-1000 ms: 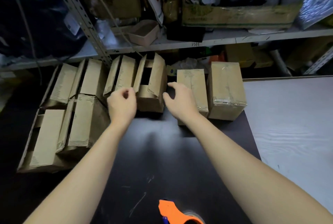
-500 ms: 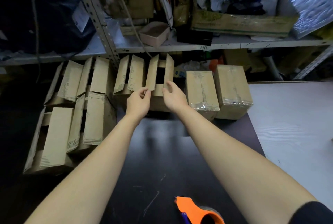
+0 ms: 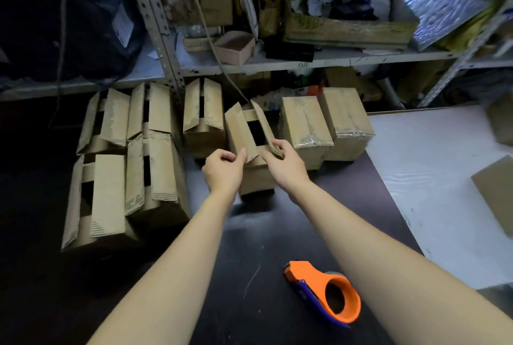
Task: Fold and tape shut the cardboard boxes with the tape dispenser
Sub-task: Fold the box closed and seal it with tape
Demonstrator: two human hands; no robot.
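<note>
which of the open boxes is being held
The open box beside the two taped boxes: left hand and right hand hold its flaps; the rest stand untouched.

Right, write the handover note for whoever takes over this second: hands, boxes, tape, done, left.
Left hand pinches the left flap of the open box; right hand pinches the right flap.
Tape dispenser lies on the dark table by the right forearm, unheld.
Done: two taped boxes right of the held box.
Left: fold and tape this box, then the five other boxes to its left.
</note>
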